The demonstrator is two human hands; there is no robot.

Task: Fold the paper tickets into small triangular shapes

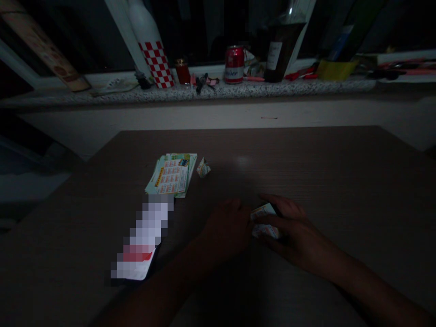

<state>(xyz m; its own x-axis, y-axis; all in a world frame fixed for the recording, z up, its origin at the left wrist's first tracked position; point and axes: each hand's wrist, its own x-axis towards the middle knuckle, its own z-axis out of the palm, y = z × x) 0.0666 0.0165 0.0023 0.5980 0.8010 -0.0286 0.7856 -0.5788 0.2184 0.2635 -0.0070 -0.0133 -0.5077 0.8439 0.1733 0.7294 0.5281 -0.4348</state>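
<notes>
Between my two hands, low over the table, is a small folded piece of printed paper point(265, 230) in pale green and white. My right hand point(298, 231) is closed around its right side, fingers on top and at its far edge. My left hand point(230, 225) is curled against the paper's left edge; its fingertips are dark and partly hidden, so their hold is hard to make out. Farther off to the left lies a stack of printed paper sheets point(172, 175). Beside the stack sits a small folded paper piece point(203, 168) with a pointed top.
A lit phone point(145, 240), its screen blurred out, lies left of my left forearm. Behind the wooden table point(323, 172), a granite sill point(204, 94) holds a red can point(234, 66), a checkered bottle point(158, 63), a dark bottle point(276, 52) and a yellow container point(335, 70). The room is dim.
</notes>
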